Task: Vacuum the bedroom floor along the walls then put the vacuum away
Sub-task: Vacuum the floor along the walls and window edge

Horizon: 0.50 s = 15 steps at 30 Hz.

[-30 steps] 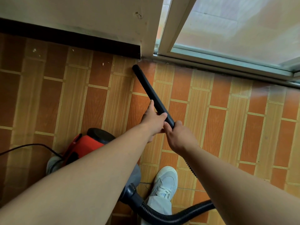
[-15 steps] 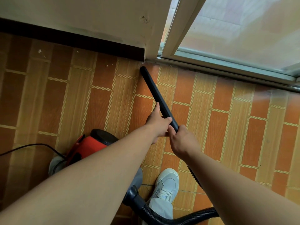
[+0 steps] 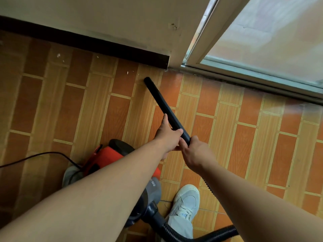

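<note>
While both hands clamp the black wand (image 3: pixel 163 105), its long axis runs from 5 o'clock up to 11 o'clock, nozzle tip near the dark skirting (image 3: pixel 83 42) but not touching. Left hand (image 3: pixel 168 135) wraps the tube farther forward, nearer the tip; right hand (image 3: pixel 195 151) grips just behind it, at the hose end. Red vacuum body (image 3: pixel 108 159) sits at 7 o'clock on the floor (image 3: pixel 244 145). Small white specks lie at 10 o'clock from the tip.

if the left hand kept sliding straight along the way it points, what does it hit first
Only more of the black vacuum tube the left hand grips, then bare orange tiled floor; beyond, probably the dark baseboard. Depth is unclear.
</note>
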{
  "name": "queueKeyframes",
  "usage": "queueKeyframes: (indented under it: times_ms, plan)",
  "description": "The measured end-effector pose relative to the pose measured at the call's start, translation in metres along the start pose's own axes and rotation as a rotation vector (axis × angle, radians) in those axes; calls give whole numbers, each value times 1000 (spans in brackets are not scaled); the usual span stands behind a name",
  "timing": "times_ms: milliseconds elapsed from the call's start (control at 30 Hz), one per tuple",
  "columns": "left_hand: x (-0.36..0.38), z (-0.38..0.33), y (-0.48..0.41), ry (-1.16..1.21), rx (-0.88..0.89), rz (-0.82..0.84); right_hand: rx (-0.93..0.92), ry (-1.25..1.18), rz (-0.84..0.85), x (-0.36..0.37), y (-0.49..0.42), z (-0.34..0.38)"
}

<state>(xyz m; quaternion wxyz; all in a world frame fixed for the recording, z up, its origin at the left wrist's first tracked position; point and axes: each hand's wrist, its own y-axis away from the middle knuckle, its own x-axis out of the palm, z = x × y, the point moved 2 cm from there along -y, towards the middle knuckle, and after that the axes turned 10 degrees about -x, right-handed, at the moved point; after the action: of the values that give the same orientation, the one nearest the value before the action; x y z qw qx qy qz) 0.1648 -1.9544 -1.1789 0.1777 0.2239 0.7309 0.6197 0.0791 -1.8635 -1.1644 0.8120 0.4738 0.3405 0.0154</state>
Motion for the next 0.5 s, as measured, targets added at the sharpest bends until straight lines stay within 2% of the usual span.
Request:
queueKeyframes:
  times_ms: [200, 500]
  plan:
    - [-18, -9, -10, 37, 28, -99, -42, 40, 1, 5, -11, 24]
    - [-28, -7, -12, 80, -12, -39, -31, 41, -17, 16, -8, 28]
